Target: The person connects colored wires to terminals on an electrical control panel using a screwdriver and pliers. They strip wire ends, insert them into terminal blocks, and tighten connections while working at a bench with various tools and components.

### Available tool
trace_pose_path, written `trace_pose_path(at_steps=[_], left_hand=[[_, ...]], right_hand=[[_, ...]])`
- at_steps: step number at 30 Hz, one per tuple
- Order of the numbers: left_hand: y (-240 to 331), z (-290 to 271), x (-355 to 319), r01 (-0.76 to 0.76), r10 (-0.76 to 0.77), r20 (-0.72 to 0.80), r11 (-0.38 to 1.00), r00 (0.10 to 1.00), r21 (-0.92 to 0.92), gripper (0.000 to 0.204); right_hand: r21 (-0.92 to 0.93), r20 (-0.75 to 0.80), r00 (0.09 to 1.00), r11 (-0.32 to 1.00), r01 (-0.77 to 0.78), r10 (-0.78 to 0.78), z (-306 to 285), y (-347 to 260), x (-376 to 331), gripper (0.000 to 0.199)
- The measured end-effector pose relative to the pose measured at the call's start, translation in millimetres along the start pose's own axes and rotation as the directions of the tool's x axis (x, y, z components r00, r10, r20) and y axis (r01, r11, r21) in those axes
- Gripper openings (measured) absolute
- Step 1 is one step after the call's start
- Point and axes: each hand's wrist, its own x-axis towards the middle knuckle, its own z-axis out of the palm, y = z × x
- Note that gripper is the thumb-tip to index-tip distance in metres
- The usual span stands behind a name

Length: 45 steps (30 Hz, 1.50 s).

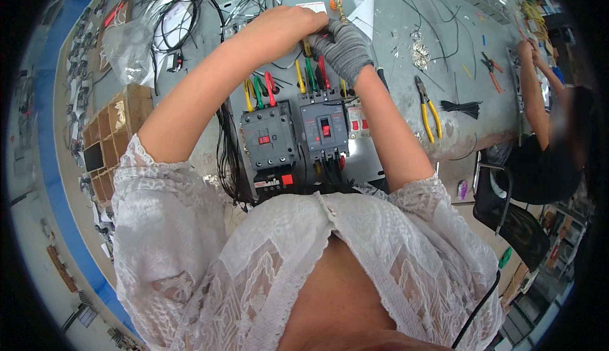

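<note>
My bare left hand [297, 22] and my right hand [344, 50], in a grey knit glove, meet above the far part of a metal mounting plate [366, 151]. Their fingers are closed close together; whatever they pinch is hidden. Just below them, thick yellow, green and red wires [309, 75] rise from a dark grey circuit breaker [325, 126] with a red switch. Left of it sits a grey contactor [269, 136] with similar coloured wires [260, 91] on top. A black relay with a red button [274, 181] is at the contactor's near end. Small red-and-white breakers [358, 121] stand beside my right forearm.
Yellow-handled pliers [428, 111], red-handled cutters [491, 73], a bundle of black strips [461, 108] and small metal pieces [420, 52] lie to the right. Black wires [190, 24] and a compartmented cardboard box [117, 138] are left. A co-worker [545, 154] sits far right.
</note>
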Motion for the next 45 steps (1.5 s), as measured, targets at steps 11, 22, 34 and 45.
trace_pose_path(at_steps=[11,22,34,45], left_hand=[[17,-20,13,-0.200,0.192,0.057,0.941,0.980,0.274,0.015],[-8,49,-40,0.259,-0.321,0.271,0.936,0.908,0.239,0.034],[-20,36,-39,0.370,-0.399,0.269,0.916,0.876,0.155,0.017],[-34,69,-48,0.312,-0.615,0.320,-0.123,0.721,-0.942,0.020]], right_hand=[[-0.354,-0.070,0.955,0.902,0.245,-0.287,10,12,0,0.027],[0.473,0.112,0.978,0.855,-0.210,0.179,-9,-7,-23,0.019],[0.556,0.078,0.986,0.815,-0.165,0.146,-6,5,-1,0.017],[0.654,0.217,0.930,0.663,-0.364,0.296,6,11,3,0.014]])
